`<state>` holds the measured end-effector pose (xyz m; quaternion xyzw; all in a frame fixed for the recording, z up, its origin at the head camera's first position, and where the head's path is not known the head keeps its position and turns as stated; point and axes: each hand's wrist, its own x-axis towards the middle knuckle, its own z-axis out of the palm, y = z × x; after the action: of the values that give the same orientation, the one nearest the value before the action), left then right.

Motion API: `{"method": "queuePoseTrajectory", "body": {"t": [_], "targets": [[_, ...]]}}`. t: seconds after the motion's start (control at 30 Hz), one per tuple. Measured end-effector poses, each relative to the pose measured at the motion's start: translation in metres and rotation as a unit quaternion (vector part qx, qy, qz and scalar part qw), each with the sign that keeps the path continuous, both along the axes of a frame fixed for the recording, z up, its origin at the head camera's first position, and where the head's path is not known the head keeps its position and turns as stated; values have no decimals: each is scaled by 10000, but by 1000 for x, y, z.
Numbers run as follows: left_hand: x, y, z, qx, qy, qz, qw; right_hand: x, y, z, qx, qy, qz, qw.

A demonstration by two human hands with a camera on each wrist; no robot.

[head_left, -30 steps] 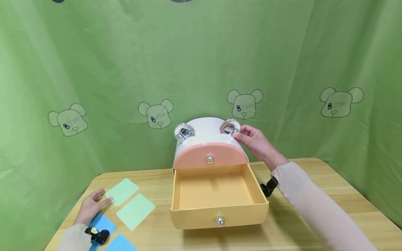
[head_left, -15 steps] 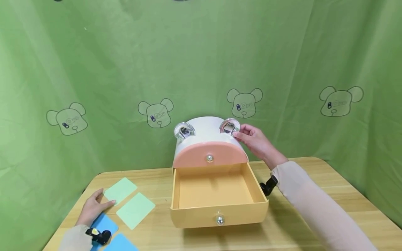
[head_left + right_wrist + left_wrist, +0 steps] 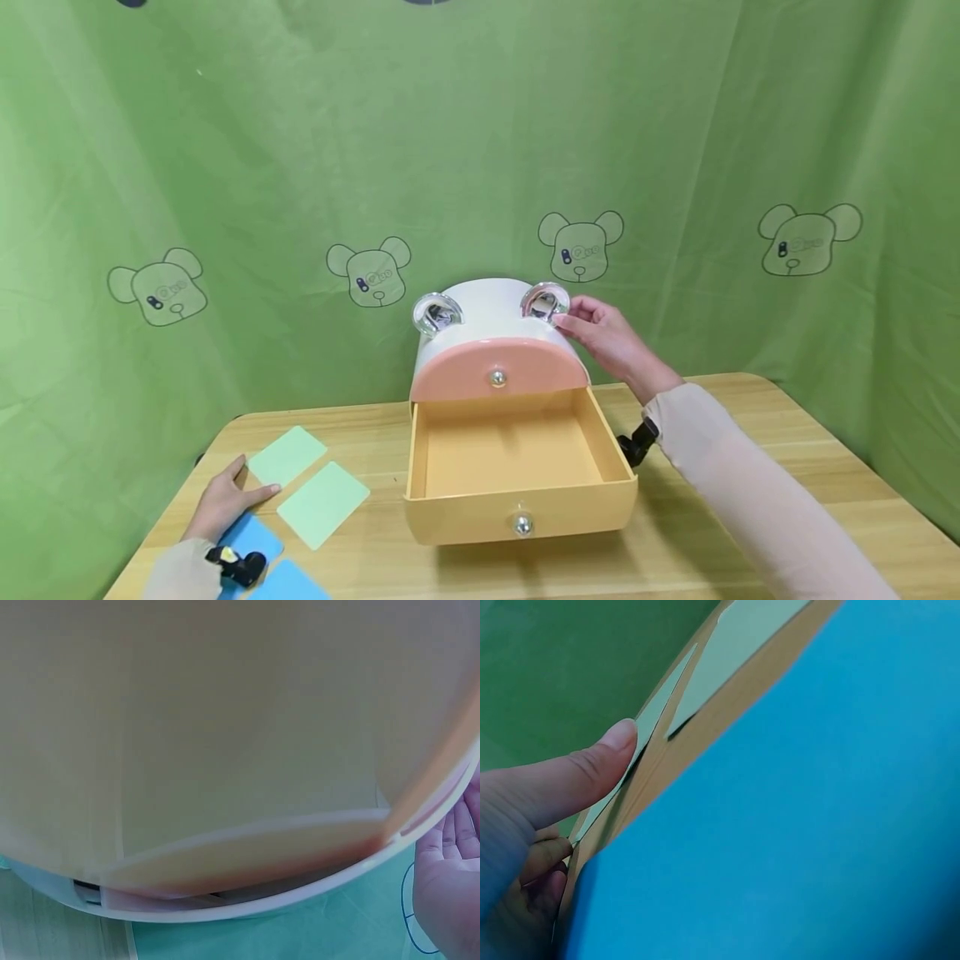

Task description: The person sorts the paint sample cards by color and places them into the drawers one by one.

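Note:
A small desktop drawer organizer (image 3: 491, 310) with a white top and two shiny round ears stands on the table. Its pink upper drawer (image 3: 465, 371) is closed; the yellow lower drawer (image 3: 465, 521) is pulled out and bare inside. My right hand (image 3: 611, 337) pinches the right ear (image 3: 546, 302), thumb in front and fingers behind. At the left, my left hand (image 3: 221, 500) spans the near-left corner of a pale green card (image 3: 288, 455), thumb and fingers spread at its edges. In the left wrist view the thumb (image 3: 619, 739) overlaps that card.
A second green card (image 3: 324, 505) lies beside the first. Two blue cards (image 3: 288, 582) lie nearer, one partly under the left wrist. The wooden table (image 3: 750, 450) backs onto a green curtain (image 3: 480, 142) with bear outlines.
My left hand has shifted slightly right and toward me along the green card, with its thumb reaching further along the near edge. My right hand stays at the ear.

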<state>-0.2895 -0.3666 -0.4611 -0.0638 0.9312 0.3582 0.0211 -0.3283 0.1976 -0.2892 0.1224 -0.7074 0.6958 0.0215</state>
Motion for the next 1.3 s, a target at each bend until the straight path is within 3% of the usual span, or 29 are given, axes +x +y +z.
{"method": "queuePoseTrajectory", "body": {"t": [0.57, 1.13, 1.3], "targets": [[4, 3, 2, -76, -271, -131, 9995, 1, -1, 0, -109, -103, 50, 9999], [6, 2, 1, -197, -117, -107, 9997, 0, -2, 1, -113, -85, 35, 9999], [3, -1, 6, -219, -121, -191, 9995, 0, -1, 1, -112, -42, 3, 9999]]}}
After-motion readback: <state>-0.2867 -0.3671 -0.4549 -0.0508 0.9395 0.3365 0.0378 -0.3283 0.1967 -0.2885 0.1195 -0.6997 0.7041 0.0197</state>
